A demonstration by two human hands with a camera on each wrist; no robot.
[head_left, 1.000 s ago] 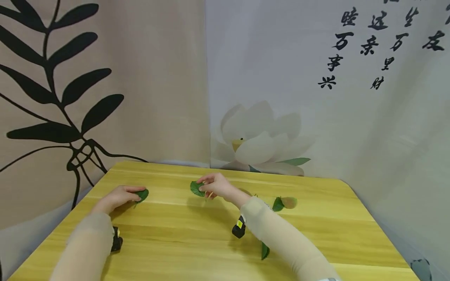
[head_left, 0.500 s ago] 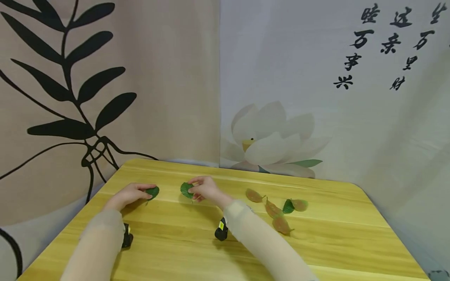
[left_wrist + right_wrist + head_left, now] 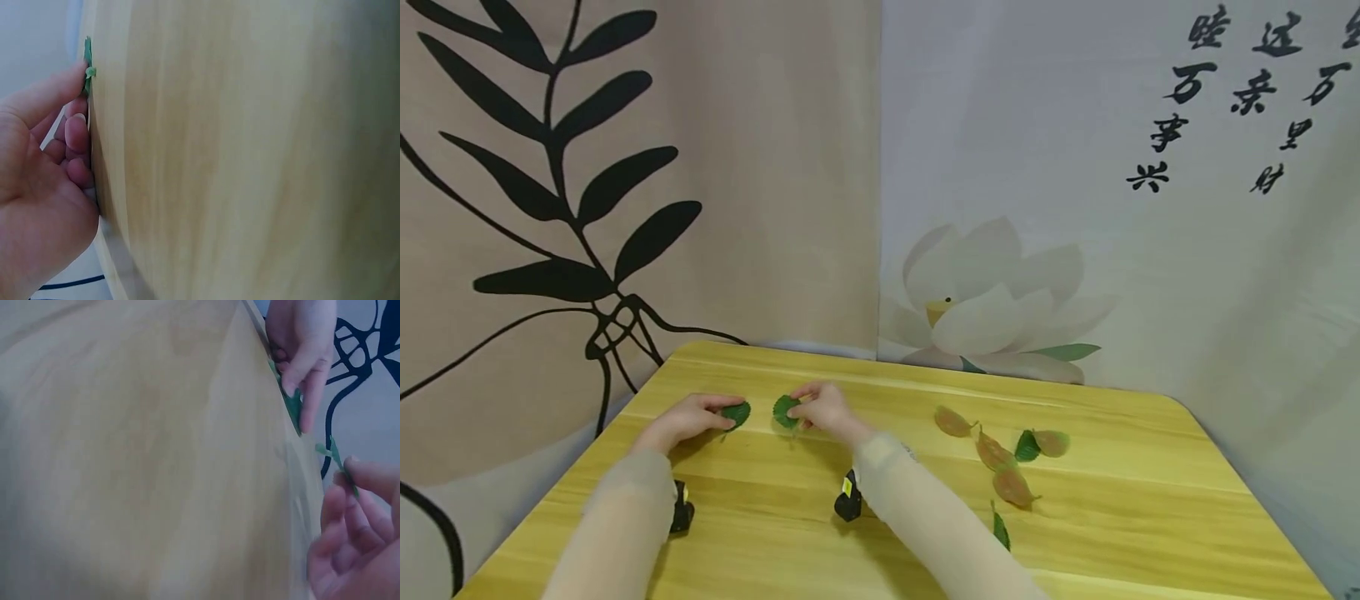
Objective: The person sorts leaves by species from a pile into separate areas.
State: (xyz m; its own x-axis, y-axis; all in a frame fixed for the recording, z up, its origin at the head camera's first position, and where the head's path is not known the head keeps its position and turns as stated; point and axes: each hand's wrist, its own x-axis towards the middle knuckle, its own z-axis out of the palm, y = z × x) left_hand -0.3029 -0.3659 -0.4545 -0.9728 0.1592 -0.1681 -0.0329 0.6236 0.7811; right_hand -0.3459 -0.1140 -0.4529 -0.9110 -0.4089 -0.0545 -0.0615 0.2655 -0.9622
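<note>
Near the far left part of the table, my left hand (image 3: pixel 691 420) pinches a serrated green leaf (image 3: pixel 738 414) between thumb and fingers, low over the wood. To its right, my right hand (image 3: pixel 827 411) pinches another green leaf (image 3: pixel 784 411) by its edge. A small gap separates the two leaves. From the right wrist, the leaf in the right hand (image 3: pixel 335 453) appears edge-on and lifted, while the other leaf (image 3: pixel 294 407) lies at the table surface under the left fingers. In the left wrist view, the left leaf (image 3: pixel 88 49) is seen edge-on past the thumb.
On the right of the wooden table (image 3: pixel 1150 500) lie several reddish-brown leaves, among them one upper leaf (image 3: pixel 952 421) and one lower leaf (image 3: pixel 1014 487). A small green leaf (image 3: pixel 1027 447) touches a brownish leaf (image 3: pixel 1052 442). Another green leaf (image 3: pixel 1001 530) lies nearer the front. A printed cloth (image 3: pixel 775 208) hangs behind.
My right hand has carried its leaf leftward, closer to the leaf in my left hand. The view has turned left, and my right arm uncovers the brown leaves.
</note>
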